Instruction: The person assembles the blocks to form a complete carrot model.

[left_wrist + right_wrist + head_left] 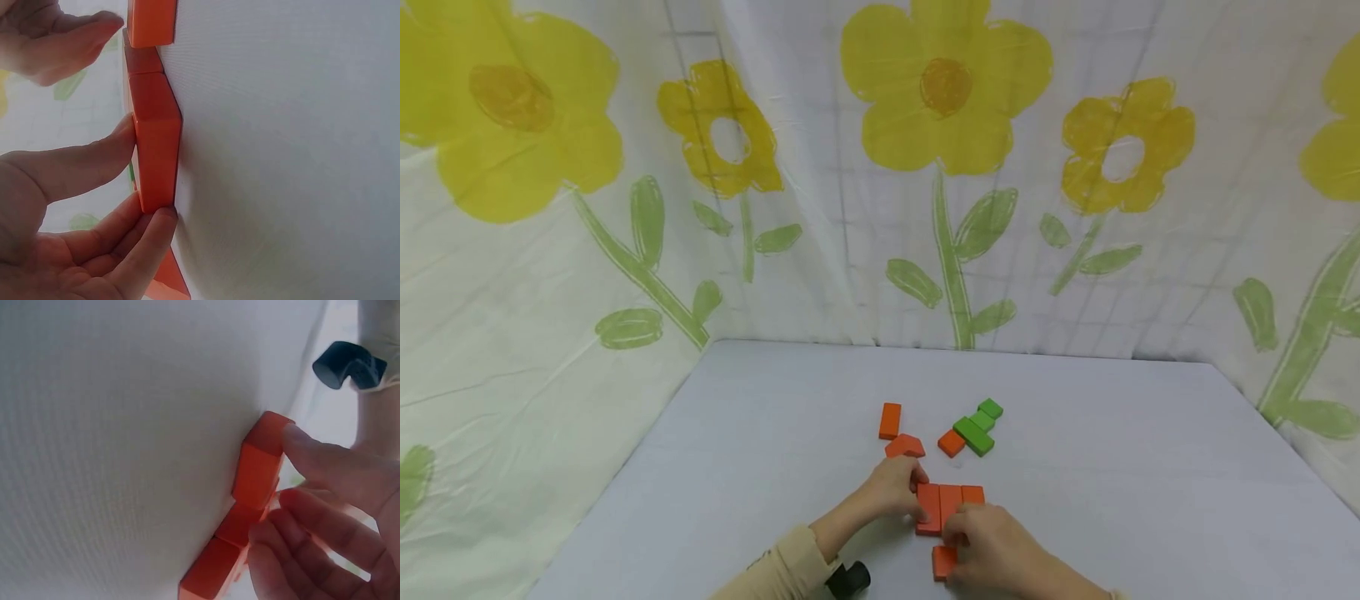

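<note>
On the white table, several red-orange wooden blocks lie side by side in front of me. My left hand (893, 489) is at the left side of this group, holding the leftmost long block (928, 510) between thumb and fingers at its two ends. Beside it lie a second long block (951, 502) and an orange block (973, 494), the latter partly behind my right hand (992, 542). Closer to me, a small orange block (942, 564) is pinched by my right hand. In the right wrist view the thumb presses one end of that small block (257, 472), fingers curled near the other.
Beyond the hands lie an orange rectangular block (890, 421), an angled orange block (905, 445), a small orange block (951, 442) and several green blocks (974, 436). A black wrist camera (848, 578) sits by the left sleeve. A flowered curtain (820, 250) hangs behind the table (1120, 467).
</note>
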The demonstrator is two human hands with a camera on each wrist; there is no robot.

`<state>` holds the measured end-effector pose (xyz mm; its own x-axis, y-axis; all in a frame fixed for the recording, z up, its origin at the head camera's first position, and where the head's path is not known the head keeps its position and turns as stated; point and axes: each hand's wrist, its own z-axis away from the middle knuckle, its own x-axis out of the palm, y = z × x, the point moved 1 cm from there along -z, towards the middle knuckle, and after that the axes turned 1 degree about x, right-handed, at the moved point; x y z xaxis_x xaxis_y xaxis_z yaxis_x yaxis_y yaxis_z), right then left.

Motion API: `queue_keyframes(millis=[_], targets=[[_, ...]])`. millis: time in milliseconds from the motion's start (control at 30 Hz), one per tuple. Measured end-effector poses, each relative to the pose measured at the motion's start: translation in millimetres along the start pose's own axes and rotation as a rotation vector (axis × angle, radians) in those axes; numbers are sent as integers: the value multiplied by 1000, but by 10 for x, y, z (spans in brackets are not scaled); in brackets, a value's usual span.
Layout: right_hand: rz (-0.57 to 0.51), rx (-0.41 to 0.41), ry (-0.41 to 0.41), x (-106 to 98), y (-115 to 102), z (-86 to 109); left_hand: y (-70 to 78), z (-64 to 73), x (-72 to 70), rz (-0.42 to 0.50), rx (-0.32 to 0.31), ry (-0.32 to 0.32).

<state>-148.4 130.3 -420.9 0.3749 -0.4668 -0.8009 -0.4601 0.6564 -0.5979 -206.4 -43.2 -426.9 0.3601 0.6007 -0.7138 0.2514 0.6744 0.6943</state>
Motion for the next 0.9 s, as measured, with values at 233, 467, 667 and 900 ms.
queue_keyframes(millis=[233, 467, 667, 900], targets=[[-6, -7, 5, -3, 33, -38, 13, -4, -7, -1, -9, 1], [33, -26, 49, 4, 54, -67, 8, -1, 2, 9, -11, 6], [11, -20, 73, -129, 60, -98, -4, -6, 8, 20, -6, 2], [31, 95, 263, -517, 212, -370, -17, -15, 6, 21, 14, -8]])
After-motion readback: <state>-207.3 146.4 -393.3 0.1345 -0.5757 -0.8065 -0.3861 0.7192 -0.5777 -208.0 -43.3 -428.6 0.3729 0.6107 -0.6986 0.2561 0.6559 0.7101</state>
